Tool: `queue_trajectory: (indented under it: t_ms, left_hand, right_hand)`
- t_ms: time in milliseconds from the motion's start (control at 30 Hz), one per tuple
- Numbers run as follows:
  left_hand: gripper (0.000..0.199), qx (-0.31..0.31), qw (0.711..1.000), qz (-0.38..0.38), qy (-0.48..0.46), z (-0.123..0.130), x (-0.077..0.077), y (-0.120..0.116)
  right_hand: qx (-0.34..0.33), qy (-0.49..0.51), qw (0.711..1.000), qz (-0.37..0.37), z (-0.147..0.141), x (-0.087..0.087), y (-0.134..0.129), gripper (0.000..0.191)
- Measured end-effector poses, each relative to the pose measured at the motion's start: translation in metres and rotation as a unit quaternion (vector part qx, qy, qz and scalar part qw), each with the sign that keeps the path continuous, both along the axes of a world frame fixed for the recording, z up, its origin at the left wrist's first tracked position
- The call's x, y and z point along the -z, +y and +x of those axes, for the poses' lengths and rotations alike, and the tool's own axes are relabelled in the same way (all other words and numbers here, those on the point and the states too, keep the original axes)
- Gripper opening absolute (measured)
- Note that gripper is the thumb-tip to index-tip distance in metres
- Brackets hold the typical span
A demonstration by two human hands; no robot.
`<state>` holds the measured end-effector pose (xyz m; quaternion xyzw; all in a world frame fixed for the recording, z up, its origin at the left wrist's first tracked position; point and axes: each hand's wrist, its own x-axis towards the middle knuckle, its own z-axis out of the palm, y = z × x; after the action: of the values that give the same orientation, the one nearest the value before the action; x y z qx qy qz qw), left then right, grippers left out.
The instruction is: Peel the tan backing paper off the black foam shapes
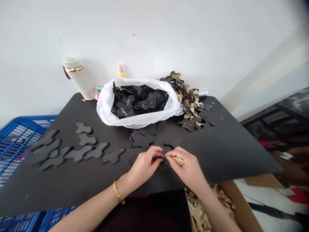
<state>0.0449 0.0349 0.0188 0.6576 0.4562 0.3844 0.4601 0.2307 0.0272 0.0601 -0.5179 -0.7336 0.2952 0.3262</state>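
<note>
My left hand [146,162], with a gold bangle at the wrist, pinches a small black piece near the table's front edge. Close beside it, my right hand [182,162] has its fingertips at the same piece and holds a crumpled tan scrap [179,160] in its curled fingers. Just beyond the hands lie a pile of black shaped pieces [143,138] and one loose black piece [173,142]. A white plastic bag [137,120] full of black printed pieces [147,101] stands behind them. Stacks of black pieces [78,154] are spread at the left.
Black and tan scraps [189,100] are heaped at the back right of the black table [224,145]. A white bottle [80,79] stands at the back left. Blue baskets [18,138] are at the left, and a cardboard box [241,206] of tan scraps is below right.
</note>
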Motion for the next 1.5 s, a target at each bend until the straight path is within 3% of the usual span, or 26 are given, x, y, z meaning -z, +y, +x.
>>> queue_trajectory:
  t_ms: [267,600,733,933,1100,1167,1267,1400,1500]
  left_hand:
    - [0.028,-0.002,0.998,0.024,0.057,-0.005,0.000,-0.004]
    - [0.026,0.000,0.995,0.049,0.082,-0.007,0.002,-0.003]
    - [0.026,0.017,0.996,0.055,0.066,-0.009,0.006,-0.005]
    - [0.025,0.057,0.984,0.161,0.058,-0.015,0.008,-0.008]
    - [0.022,0.084,0.971,0.216,0.053,-0.021,0.010,-0.018]
    - [0.021,0.076,0.974,0.211,0.010,-0.022,0.015,-0.026]
    - [0.021,0.037,0.976,0.213,-0.017,-0.026,0.023,-0.039]
    - [0.021,-0.003,0.979,0.201,-0.012,-0.032,0.024,-0.051]
    - [0.015,-0.053,0.989,0.116,-0.072,-0.036,0.021,-0.055]
  right_hand:
    - [-0.055,-0.071,0.996,0.006,-0.003,0.005,0.002,0.015]
    - [-0.062,-0.051,0.997,-0.014,0.000,0.006,0.003,0.017]
    - [-0.041,0.003,0.996,-0.073,-0.003,0.005,0.007,0.014]
    - [0.003,0.085,0.958,-0.273,-0.007,0.013,0.006,0.012]
    - [0.073,0.145,0.954,-0.250,-0.006,0.031,0.009,0.021]
    - [0.128,0.229,0.932,-0.250,-0.006,0.042,0.013,0.025]
    - [0.180,0.365,0.865,-0.292,-0.006,0.056,0.019,0.028]
    - [0.207,0.499,0.773,-0.332,-0.010,0.060,0.022,0.025]
    - [0.187,0.575,0.729,-0.320,-0.007,0.057,0.024,0.029]
